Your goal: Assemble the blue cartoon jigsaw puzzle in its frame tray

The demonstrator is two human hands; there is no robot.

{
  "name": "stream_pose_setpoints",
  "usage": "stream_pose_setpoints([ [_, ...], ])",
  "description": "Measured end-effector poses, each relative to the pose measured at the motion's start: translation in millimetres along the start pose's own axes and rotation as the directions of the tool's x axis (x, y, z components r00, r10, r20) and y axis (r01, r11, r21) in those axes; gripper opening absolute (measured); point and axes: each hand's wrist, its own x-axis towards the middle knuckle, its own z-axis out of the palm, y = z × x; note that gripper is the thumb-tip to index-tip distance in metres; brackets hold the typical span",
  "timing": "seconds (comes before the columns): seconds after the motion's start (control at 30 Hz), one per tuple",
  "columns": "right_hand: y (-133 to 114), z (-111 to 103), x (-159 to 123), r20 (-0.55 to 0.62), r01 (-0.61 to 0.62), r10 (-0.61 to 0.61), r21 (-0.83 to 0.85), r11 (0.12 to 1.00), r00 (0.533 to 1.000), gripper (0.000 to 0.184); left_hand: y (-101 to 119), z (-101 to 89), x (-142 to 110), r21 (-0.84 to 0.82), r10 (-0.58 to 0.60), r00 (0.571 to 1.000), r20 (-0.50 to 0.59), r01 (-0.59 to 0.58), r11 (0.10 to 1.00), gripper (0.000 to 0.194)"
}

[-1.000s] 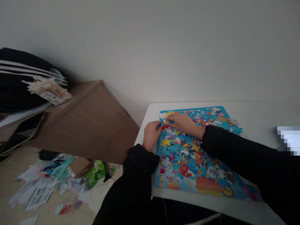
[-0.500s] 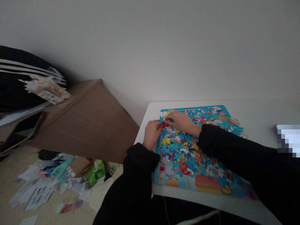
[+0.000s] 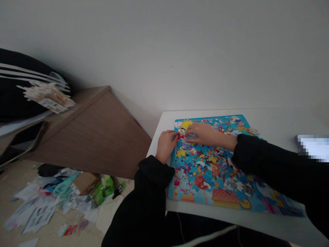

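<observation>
A jigsaw puzzle in a blue tray (image 3: 210,117) lies on a white table (image 3: 280,120), filled with loose, colourful pieces. My left hand (image 3: 166,145) rests at the tray's left edge, its fingertips beside a small red piece (image 3: 180,136). Whether it pinches anything is hidden. My right hand (image 3: 205,133) lies flat on the pieces near the upper left, fingers apart and close to my left hand. A yellow sun piece (image 3: 186,124) sits just beyond those fingers.
A blurred, pale object (image 3: 313,147) lies on the table at the right. Left of the table stands a brown wood-grain panel (image 3: 97,137). A black striped bag (image 3: 23,75) lies beyond it. Scattered papers and a green bag (image 3: 104,190) lie on the floor.
My right hand has slid rightward, away from my left hand, and its sleeve moved with it. My left hand has stayed at the tray's edge. The whole view has shifted slightly.
</observation>
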Motion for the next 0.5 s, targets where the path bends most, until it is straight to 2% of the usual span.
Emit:
stream_pose_setpoints([
  [0.23, -10.7, 6.6, -15.5, 0.038, 0.047, -0.045, -0.055, 0.997, 0.998, 0.030, -0.1, 1.2, 0.2, -0.011, -0.002, 1.000, -0.023, 0.002, 1.000, 0.021],
  [0.37, -9.3, 8.0, -16.2, 0.048, -0.002, 0.005, -0.055, 0.999, 0.999, 0.027, -2.4, 3.4, -0.3, -0.022, 0.008, 0.999, -0.045, -0.009, 1.000, 0.021],
  [0.5, -6.3, -1.1, -18.6, 0.099, -0.079, 0.086, -0.078, 0.994, 0.991, 0.031, -4.7, 6.3, -0.7, -0.036, 0.021, 0.998, -0.067, -0.023, 0.999, 0.021],
])
